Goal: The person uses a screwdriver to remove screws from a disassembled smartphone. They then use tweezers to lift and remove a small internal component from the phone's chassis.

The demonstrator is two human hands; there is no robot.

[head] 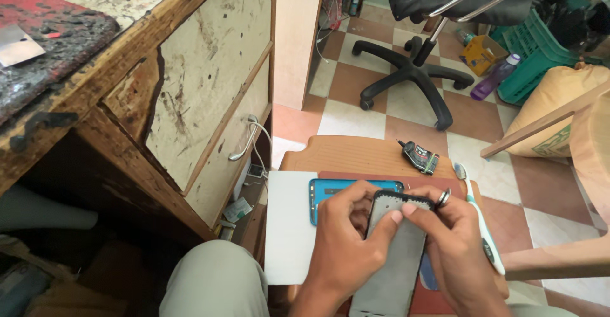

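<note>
Both my hands hold a grey phone frame (395, 253) with a black rim over a small wooden stool (356, 155). My left hand (346, 250) grips its left side, thumb pressed on its face. My right hand (454, 250), wearing a ring, grips the right edge, with a fingertip on the top of the frame. Under the hands lies a blue phone back cover (330, 190) on a white sheet (289, 228).
A small black device (419, 157) sits on the stool's far edge, and a white toothbrush (480, 218) lies along its right side. A worn wooden desk (190, 101) stands at left. An office chair base (410, 69), purple bottle (495, 76), green crate (534, 56) and sack (559, 107) are beyond.
</note>
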